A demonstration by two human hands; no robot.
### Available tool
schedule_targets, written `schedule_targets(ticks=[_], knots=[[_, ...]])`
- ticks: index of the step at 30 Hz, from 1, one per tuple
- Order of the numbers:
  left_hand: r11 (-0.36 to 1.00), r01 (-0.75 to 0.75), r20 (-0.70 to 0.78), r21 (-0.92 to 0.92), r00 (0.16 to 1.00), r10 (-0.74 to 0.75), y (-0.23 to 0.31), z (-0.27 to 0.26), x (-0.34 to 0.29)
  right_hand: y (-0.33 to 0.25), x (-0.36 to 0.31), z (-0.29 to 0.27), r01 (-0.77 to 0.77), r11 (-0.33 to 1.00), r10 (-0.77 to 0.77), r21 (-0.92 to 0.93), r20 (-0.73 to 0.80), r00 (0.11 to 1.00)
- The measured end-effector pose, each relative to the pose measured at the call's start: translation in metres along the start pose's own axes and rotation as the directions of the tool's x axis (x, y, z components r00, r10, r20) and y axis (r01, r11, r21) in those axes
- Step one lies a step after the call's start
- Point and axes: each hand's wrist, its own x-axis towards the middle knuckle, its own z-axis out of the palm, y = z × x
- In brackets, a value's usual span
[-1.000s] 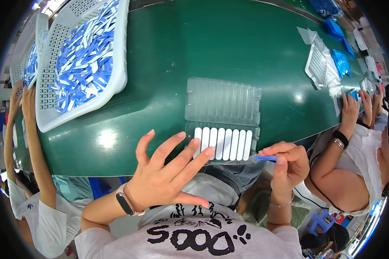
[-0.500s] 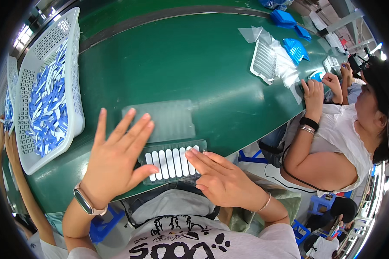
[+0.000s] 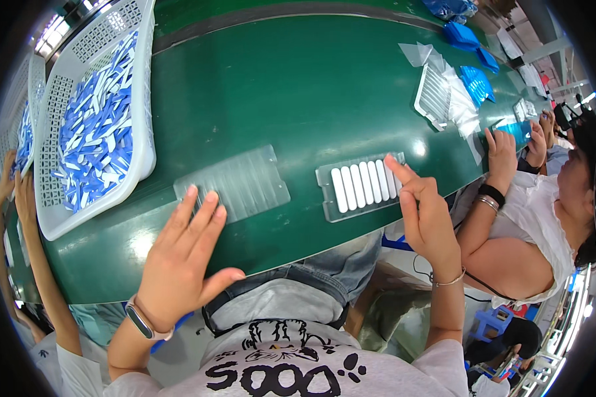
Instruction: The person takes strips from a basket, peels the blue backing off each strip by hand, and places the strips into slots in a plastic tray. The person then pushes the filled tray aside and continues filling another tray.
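My left hand [image 3: 185,258] is spread open. Its fingertips rest on the near left part of an empty clear plastic tray [image 3: 245,182] with moulded ridges, and the thumb points off to the right. To the right lies a second clear tray [image 3: 326,192], holding a row of several white rounded strips [image 3: 364,184]. My right hand [image 3: 427,215] has its index finger stretched onto the right end of that tray, with the other fingers curled loosely and nothing visibly gripped.
A white perforated basket [image 3: 144,112] full of blue and white strips stands at the left. Another ridged tray [image 3: 432,96], clear film [image 3: 463,112] and blue packets [image 3: 477,86] lie far right on the green table [image 3: 278,86]. Co-workers sit on both sides.
The filled tray has moved right and away from me, with my right hand at its right end. My left hand has come down and touches the empty tray, which now sits slightly tilted.
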Motion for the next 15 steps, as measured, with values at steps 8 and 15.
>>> schedule_targets(ticks=[8,15], knots=[[0.974,-0.062,-0.020,-0.216,0.998,0.059,0.040,0.009,-0.001,-0.009,0.009,0.013,-0.150,0.974,0.161,0.167,-0.053,0.986],[0.994,0.065,-0.211,-0.082,0.974,-0.081,0.050,0.036,0.003,-0.032,-0.022,0.010,0.351,0.856,-0.490,-0.381,-0.379,0.785]])
